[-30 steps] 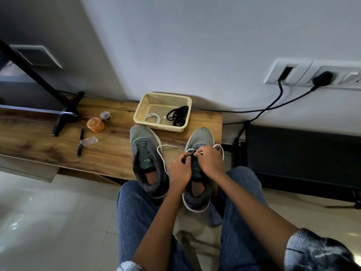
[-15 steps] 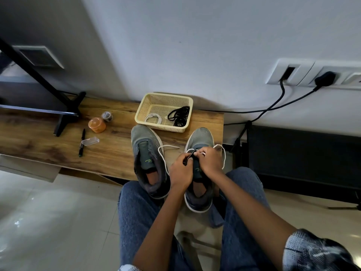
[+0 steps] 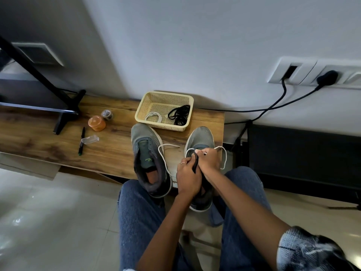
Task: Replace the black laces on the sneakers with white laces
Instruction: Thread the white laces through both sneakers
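Grey sneakers (image 3: 150, 157) side by side, toes toward wall.

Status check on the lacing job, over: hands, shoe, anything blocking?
Left hand grips the tongue; right hand pinches the white lace. Both on the right sneaker. Left sneaker unlaced. Nothing blocking.

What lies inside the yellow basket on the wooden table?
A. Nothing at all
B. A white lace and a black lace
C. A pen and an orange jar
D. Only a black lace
B: the basket holds a coiled white lace on its left side and a bundle of black lace on its right.
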### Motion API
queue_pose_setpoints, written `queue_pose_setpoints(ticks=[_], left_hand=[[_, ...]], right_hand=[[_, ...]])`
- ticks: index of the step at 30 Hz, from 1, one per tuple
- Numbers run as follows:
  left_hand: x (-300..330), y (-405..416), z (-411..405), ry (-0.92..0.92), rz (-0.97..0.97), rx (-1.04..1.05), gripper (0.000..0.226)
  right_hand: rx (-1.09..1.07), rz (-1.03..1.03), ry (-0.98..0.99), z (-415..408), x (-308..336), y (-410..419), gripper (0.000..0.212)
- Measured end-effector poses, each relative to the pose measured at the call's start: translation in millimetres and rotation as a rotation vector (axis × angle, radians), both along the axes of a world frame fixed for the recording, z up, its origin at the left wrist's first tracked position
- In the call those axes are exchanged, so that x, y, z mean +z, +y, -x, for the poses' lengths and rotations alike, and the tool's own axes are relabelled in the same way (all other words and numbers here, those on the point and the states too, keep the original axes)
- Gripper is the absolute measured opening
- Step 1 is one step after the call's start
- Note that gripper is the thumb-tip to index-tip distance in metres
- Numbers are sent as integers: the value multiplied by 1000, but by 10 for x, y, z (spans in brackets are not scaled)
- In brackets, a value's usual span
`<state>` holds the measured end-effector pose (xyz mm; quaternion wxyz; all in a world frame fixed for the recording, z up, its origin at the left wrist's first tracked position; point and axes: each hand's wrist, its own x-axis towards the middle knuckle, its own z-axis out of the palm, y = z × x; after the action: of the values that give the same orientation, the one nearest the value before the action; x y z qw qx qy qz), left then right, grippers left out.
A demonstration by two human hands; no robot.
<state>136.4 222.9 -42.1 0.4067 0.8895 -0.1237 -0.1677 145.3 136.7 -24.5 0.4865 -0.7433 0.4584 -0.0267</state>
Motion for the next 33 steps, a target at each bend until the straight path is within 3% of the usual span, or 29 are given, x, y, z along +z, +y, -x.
queue_pose_setpoints(ticks=[5,9,13,25,33], left_hand=[[-22,22,16,58,27,-37,50],[66,-7,-70,267,248,143,64],[150,-18,-196,285,255,184,33],[204,-25,-491,-28,-136,2,17],[168,-27,-513,-172,-220,-129,15]], right_hand=[[29,59,47,-31,-33,53,37],[191,31,45,9,-50,-62,33],[216,50,-13,53,-58,-139,16],[196,174,-17,31,-118,-152,6],[232,212,-16,50,-120,-173,10]])
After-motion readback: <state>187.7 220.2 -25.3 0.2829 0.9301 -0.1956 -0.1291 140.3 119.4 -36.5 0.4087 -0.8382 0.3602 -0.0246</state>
